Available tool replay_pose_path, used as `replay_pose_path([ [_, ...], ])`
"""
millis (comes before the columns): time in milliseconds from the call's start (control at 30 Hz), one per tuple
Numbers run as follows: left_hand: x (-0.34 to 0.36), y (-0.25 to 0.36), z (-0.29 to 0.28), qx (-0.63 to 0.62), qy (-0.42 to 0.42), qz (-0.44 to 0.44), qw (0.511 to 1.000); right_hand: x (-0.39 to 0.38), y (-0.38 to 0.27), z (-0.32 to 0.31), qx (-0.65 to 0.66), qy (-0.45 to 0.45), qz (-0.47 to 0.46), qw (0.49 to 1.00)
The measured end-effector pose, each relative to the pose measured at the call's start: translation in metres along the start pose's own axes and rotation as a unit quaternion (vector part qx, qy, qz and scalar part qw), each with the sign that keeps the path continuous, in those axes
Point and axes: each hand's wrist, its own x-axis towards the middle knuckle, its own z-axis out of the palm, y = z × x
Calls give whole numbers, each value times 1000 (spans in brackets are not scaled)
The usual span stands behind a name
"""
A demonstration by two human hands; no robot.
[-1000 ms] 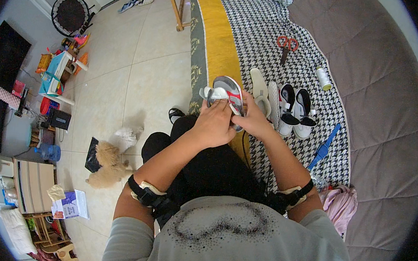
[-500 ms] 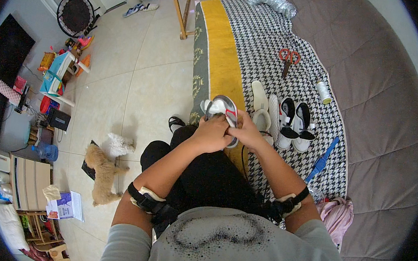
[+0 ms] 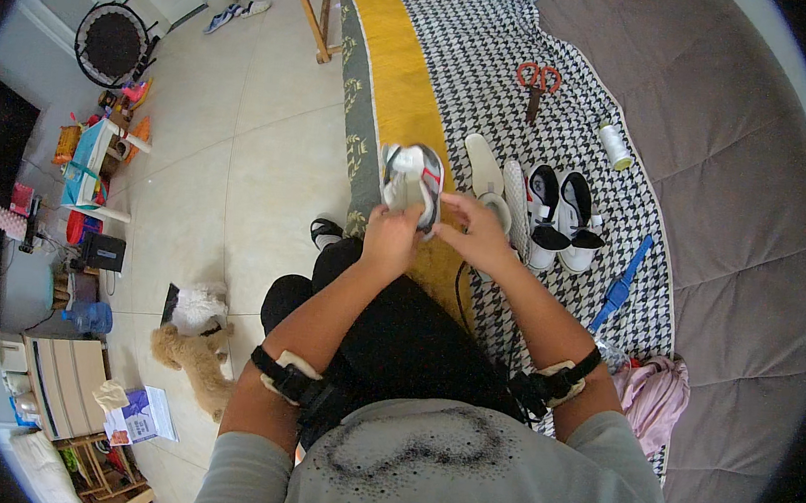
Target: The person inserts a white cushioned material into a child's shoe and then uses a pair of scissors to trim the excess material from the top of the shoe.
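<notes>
A white and grey shoe with red trim (image 3: 411, 178) is held over the yellow band of the cloth, toe pointing away from me. My left hand (image 3: 392, 241) grips it by the heel end, its fingers closed around the rim. Just to the right of that heel is my right hand (image 3: 479, 234), its thumb and fingers apart; whether a fingertip touches the shoe, I cannot tell. Beside this hand lie a cream insole (image 3: 482, 166), a pale shoe (image 3: 495, 206) partly covered by the hand, a white textured sole (image 3: 516, 204) and two black-and-white shoes (image 3: 544, 216).
On the houndstooth cloth (image 3: 478, 47) rest orange-handled scissors (image 3: 536, 89), a thread spool (image 3: 613, 147) and a blue watch (image 3: 618, 293). A pink cloth (image 3: 651, 400) is bunched at the right. Two small dogs, one tan (image 3: 194, 365) and one white (image 3: 199, 306), are on the tiled floor.
My right hand has come away from the shoe's side and its fingers have spread. My left hand has slid back to the heel, uncovering the shoe's opening. The tan dog has turned.
</notes>
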Motion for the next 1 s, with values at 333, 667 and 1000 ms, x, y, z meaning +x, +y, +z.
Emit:
replay_pose_path([
  [333, 19, 28, -9, -19, 45, 6, 999, -96, 9, -85, -111, -136, 35, 984],
  [667, -24, 35, -2, -134, -109, 64, 983, -192, 31, -152, -225, -331, 230, 887],
  [1000, 18, 60, 42, -38, -166, 167, 971, -123, -50, -213, -186, 38, 88, 978],
])
